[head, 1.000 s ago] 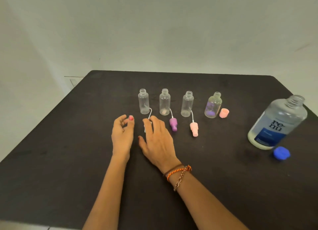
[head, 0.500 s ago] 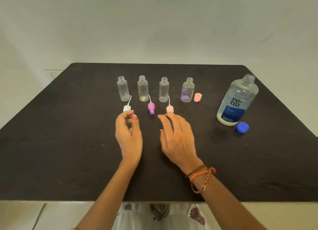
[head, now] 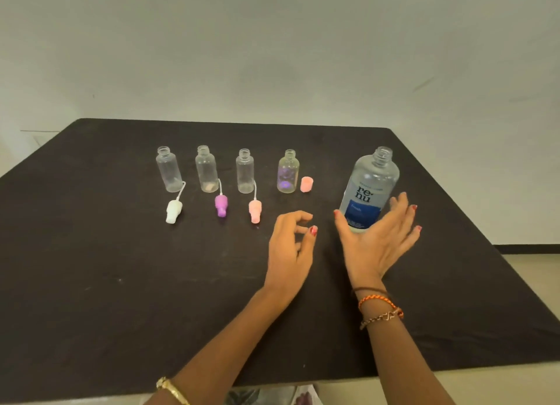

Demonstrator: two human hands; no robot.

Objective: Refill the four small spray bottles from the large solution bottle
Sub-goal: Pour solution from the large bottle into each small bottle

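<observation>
- Your right hand (head: 374, 244) is now spreading wide around the front of the large solution bottle (head: 370, 189), fingers fanned out and not yet wrapped on it. Half a second ago it was hovering down by the pink sprayer, so you're clearly swinging over to go for the pour.
- Your left hand (head: 291, 247) is hanging just left of it with fingers loosely curled, holding nothing. It was over by the white sprayer head a moment back, so it's drifting along too.
- That big bottle is standing upright toward the right side of the tabletop (head: 91, 283), cap off. I'm seeing liquid only near the bottom, though the label hides most of it.
- The blue cap that was sitting next to it isn't showing now, probably hidden behind your right hand.
- The four small spray bottles are standing in a row to its left, all open: first bottle (head: 168, 170), second bottle (head: 206, 170), third bottle (head: 245, 172) looking basically empty, fourth bottle (head: 288, 173) showing a purple tint inside, can't tell what it is.
- Lying in front: white sprayer (head: 174, 210), purple sprayer (head: 220, 204), pink sprayer (head: 255, 210), plus a pink cap (head: 306, 184) beside the fourth.
- So no refilling is happening yet, I'm guessing.
</observation>
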